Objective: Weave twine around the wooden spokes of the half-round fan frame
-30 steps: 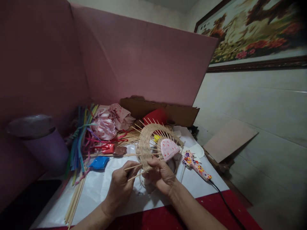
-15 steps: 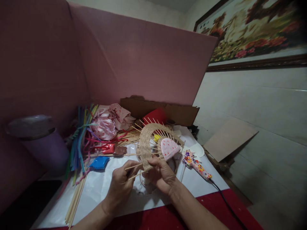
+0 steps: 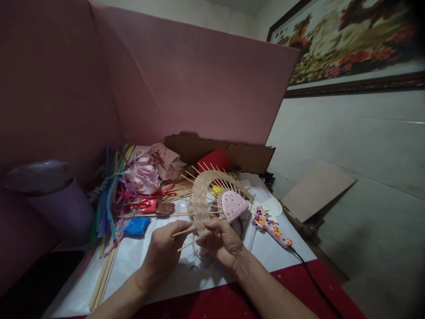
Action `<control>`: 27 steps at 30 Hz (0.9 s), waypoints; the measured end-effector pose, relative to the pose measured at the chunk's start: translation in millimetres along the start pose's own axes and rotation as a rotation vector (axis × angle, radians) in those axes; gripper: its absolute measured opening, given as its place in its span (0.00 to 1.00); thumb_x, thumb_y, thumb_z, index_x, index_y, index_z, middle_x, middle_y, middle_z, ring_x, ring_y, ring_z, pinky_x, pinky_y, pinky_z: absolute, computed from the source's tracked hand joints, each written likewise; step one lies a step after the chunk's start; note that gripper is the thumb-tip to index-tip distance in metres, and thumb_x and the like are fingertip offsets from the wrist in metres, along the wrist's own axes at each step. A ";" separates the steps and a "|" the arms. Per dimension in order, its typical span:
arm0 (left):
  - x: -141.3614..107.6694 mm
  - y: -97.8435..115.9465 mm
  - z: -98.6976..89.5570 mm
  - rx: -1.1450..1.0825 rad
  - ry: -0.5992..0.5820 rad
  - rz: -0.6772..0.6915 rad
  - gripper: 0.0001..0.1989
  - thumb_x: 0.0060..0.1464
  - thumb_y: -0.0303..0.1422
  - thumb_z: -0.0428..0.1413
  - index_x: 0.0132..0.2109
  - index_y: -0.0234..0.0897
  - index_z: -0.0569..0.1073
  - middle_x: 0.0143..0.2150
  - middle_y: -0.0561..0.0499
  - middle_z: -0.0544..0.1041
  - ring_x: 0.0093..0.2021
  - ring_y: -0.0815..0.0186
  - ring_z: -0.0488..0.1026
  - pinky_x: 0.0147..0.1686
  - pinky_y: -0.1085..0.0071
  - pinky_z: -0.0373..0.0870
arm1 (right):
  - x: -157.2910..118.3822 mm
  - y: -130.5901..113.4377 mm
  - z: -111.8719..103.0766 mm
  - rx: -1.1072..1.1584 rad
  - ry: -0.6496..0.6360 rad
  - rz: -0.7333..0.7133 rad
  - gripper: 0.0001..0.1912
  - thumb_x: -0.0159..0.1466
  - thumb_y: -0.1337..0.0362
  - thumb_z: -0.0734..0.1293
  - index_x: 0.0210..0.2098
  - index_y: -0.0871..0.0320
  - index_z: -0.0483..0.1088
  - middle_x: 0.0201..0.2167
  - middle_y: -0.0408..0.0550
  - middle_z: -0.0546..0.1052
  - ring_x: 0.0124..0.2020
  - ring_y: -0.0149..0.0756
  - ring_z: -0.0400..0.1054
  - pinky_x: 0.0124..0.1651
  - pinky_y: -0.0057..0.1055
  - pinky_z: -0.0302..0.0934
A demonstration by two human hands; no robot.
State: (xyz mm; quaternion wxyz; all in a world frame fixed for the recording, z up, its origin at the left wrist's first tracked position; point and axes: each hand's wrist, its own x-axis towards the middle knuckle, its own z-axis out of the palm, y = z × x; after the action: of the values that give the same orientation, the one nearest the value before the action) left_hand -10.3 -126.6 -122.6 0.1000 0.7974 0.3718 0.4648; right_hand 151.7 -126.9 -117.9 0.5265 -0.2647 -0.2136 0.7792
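A curved piece of twine weaving (image 3: pixel 202 195) on thin bamboo sticks, fan-shaped, is held up above the table. At its inner centre is a pink dotted fabric half-round (image 3: pixel 234 205). My right hand (image 3: pixel 223 243) grips the lower end of the woven band, thumb on its front and fingers behind. My left hand (image 3: pixel 162 248) is closed beside the bare ends of the lowest sticks (image 3: pixel 186 244). What its fingers hold is hidden behind the hand and sticks. Below the weaving, a loop of twine (image 3: pixel 199 252) partly shows.
A flower-patterned glue gun (image 3: pixel 272 227) with a black cord lies at right. To the left are a blue packet (image 3: pixel 137 225), colourful pipe cleaners (image 3: pixel 109 190), pink cloth (image 3: pixel 146 170) and loose bamboo sticks (image 3: pixel 104 279). Cardboard (image 3: pixel 245 157) stands at the back. White paper (image 3: pixel 139 279) covers the table.
My left hand has turned slightly and shifted a little at the stick ends, its thumb now less visible. The right hand keeps its grip on the weaving. The view has shifted slightly.
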 end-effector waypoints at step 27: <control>-0.3 -2.6 0.4 -0.067 -0.046 -0.024 0.07 0.56 0.28 0.49 0.36 0.36 0.72 0.28 0.52 0.75 0.26 0.72 0.70 0.27 0.77 0.62 | 3.5 1.2 -2.5 -0.008 -0.040 0.004 0.07 0.48 0.71 0.67 0.29 0.62 0.70 0.26 0.44 0.77 0.23 0.29 0.70 0.23 0.22 0.61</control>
State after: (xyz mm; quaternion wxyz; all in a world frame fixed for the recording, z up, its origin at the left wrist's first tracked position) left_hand -11.4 -124.8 -124.3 0.1409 0.7995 0.3631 0.4573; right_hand 151.4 -124.0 -121.2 0.5196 -0.2515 -0.2265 0.7845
